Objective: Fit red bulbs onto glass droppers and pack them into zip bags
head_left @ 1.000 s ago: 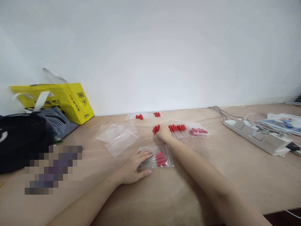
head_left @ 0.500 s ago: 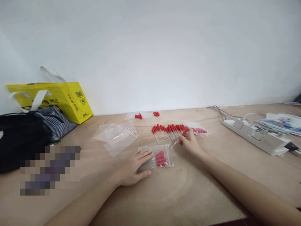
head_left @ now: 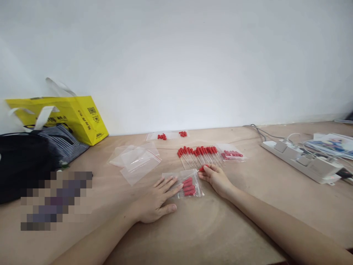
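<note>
A clear zip bag with several red-bulbed droppers inside lies flat in front of me. My left hand rests spread on the bag's left part, fingers stretched out. At the bag's upper right corner, my right hand pinches a single dropper by its red bulb; its thin tip points left, close to the bag's edge. I cannot tell whether the tip is inside the bag. Just beyond, a row of loose glass droppers lies with the red bulbs toward the wall.
Flat plastic bags are piled at the left. Another filled bag lies right of the row. Small red pieces sit on plastic near the wall. A power strip is at right; a yellow bag and dark bag stand left.
My right hand has moved left and nearer from the row, bringing the dropper to the bag's right edge. My left hand stays on the bag, its fingers more spread.
</note>
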{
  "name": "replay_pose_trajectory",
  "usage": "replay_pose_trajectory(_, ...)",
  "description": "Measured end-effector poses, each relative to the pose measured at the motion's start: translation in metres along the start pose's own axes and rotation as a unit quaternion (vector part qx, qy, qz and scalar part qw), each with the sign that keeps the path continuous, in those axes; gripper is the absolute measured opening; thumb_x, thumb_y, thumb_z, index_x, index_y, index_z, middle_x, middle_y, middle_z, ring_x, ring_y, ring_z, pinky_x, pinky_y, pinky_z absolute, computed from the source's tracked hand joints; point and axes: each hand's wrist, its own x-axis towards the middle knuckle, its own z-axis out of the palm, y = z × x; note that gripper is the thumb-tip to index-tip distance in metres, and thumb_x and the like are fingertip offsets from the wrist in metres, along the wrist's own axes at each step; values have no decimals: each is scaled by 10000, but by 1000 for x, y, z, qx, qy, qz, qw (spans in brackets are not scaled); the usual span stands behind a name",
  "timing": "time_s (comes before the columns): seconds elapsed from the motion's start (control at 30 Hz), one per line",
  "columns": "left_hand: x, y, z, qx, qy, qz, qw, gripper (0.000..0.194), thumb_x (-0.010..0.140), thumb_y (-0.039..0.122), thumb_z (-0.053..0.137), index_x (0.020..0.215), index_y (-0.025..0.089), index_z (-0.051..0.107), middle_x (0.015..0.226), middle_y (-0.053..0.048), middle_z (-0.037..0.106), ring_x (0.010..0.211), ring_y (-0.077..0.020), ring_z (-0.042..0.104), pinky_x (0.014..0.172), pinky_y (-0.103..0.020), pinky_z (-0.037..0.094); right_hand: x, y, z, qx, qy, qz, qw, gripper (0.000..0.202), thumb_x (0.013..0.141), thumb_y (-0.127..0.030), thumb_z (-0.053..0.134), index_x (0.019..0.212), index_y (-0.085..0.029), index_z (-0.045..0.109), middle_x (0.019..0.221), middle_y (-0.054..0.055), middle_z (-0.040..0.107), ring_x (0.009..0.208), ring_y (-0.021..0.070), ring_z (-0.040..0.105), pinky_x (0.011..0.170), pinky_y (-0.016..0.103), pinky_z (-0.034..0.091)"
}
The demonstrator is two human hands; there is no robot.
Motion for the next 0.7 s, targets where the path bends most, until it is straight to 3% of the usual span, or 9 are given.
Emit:
replay_pose_trajectory(0.2, -1, 2, -1, 14, -2, -9, 1000, 574, 846, 528, 287, 1341, 312, 93, 1417, -29, 35, 1292, -258, 71, 1039, -469, 101, -2, 2, 2, -85, -15, -33, 996, 243, 653, -247, 618, 762, -188, 409, 595, -54, 548, 435, 66, 536, 401, 173, 438)
replay_pose_trajectory(0.33, 0, 2, 1, 42, -11, -18, 999, 590, 850, 534, 256, 1348, 286, 59, 1418, -57, 22, 1293, -257, 52, 1036, -468, 116, -3, 3, 5, -174, -43, -43, 983, 273, 650, -336, 616, 738, -185, 406, 474, -95, 479, 325, 51, 455, 293, 141, 333)
replay_pose_trajectory(0.43, 0, 1, 3, 48, -3, -12, 999, 589, 852, 532, 256, 1348, 291, 48, 1419, -59, 13, 1293, -258, 50, 1035, -468, 123, -1, 6, 5, -226, -55, -47, 971, 267, 652, -371, 602, 736, -177, 439, 511, -81, 509, 277, 30, 388, 250, 138, 261)
replay_pose_trajectory(0.7, 0, -1, 6, 56, 7, -7, 998, 589, 851, 522, 274, 1347, 289, 58, 1417, -79, 29, 1290, -268, 69, 1024, -486, 143, 4, 11, 3, -271, -148, -40, 950, 266, 674, -369, 581, 838, -163, 621, 638, -3, 605, 400, 64, 466, 365, 198, 389)
